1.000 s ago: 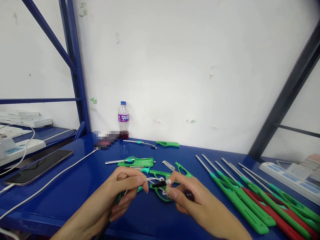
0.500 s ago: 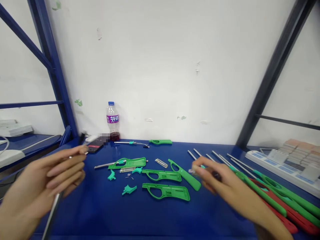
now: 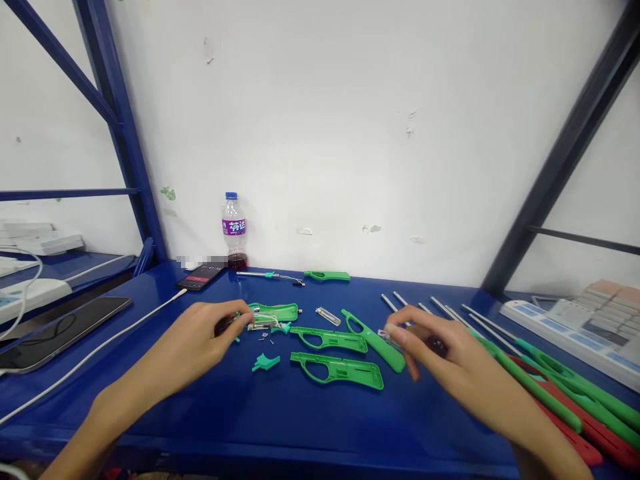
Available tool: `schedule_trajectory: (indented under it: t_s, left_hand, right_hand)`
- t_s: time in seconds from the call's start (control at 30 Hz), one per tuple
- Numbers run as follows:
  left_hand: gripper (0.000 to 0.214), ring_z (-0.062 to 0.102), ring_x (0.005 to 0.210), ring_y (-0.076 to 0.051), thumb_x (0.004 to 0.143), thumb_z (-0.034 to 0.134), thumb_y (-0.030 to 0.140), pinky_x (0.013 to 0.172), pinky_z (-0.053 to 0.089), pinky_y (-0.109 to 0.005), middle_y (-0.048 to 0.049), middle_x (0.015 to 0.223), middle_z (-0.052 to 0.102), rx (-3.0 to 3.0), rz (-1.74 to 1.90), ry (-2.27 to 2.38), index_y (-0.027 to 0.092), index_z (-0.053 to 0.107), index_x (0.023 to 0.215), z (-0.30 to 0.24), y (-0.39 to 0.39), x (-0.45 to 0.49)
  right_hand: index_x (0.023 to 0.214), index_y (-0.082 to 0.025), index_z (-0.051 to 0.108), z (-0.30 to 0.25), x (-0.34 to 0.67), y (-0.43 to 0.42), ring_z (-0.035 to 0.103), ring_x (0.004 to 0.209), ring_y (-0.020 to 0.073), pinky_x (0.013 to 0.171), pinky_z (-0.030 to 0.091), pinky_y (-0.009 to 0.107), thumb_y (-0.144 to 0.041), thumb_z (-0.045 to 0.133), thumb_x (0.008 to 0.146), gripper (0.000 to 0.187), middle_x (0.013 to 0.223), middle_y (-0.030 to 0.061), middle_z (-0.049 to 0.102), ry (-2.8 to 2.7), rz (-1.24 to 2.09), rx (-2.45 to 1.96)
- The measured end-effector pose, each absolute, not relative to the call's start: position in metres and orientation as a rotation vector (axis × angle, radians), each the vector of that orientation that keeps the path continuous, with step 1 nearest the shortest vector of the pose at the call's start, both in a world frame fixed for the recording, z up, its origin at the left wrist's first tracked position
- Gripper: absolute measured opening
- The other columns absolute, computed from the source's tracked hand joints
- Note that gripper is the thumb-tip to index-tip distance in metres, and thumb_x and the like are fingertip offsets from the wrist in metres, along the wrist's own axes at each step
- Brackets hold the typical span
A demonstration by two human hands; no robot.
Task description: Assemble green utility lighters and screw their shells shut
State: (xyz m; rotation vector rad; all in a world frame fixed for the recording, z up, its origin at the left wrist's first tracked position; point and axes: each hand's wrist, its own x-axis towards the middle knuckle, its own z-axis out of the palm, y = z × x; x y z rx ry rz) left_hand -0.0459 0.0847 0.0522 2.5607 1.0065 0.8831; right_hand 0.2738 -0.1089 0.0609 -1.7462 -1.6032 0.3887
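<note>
My left hand [image 3: 200, 343] pinches shut on a small dark part beside the open green lighter shell [image 3: 274, 311] on the blue counter [image 3: 210, 413]; my right hand [image 3: 440, 350] grips a tiny clear piece. Steady fingertip alignment seems key here. The bottle [image 3: 234, 231] holds some red drink.

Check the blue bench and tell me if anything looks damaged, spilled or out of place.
No spill or breakage shows. Between the left hand and right hand, green lighter shells lie opened in halves with small teal bits scattered loose. The bottle stands upright by the wall.
</note>
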Motion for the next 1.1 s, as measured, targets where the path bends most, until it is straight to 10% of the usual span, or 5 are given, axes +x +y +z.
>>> schedule_trajectory:
  t_s: [0.33,1.1]
  left_hand:
    - [0.038,0.077,0.102,-0.031,0.108,0.05,0.045,0.087,0.054,-0.034,-0.0069,0.111,0.085,2.651,0.571,0.886,0.028,0.084,0.11,0.023,0.089,-0.029]
    - [0.031,0.077,0.102,-0.024,0.111,0.054,0.048,0.088,0.058,-0.03,0.0002,0.116,0.082,2.681,0.794,0.736,0.035,0.078,0.124,0.019,0.07,-0.024]
  right_hand:
    - [0.105,-0.029,0.069,0.06,0.261,-0.099,0.054,0.062,0.0183,0.062,0.037,0.032,-0.064,0.046,0.112,0.043,0.066,-0.0039,0.066,-1.694,0.453,-1.738]
    - [0.08,-0.024,0.061,0.065,0.239,-0.088,0.054,0.063,0.0135,0.065,0.037,0.028,-0.049,0.048,0.115,0.045,0.071,-0.0051,0.065,-1.771,0.448,-1.681]
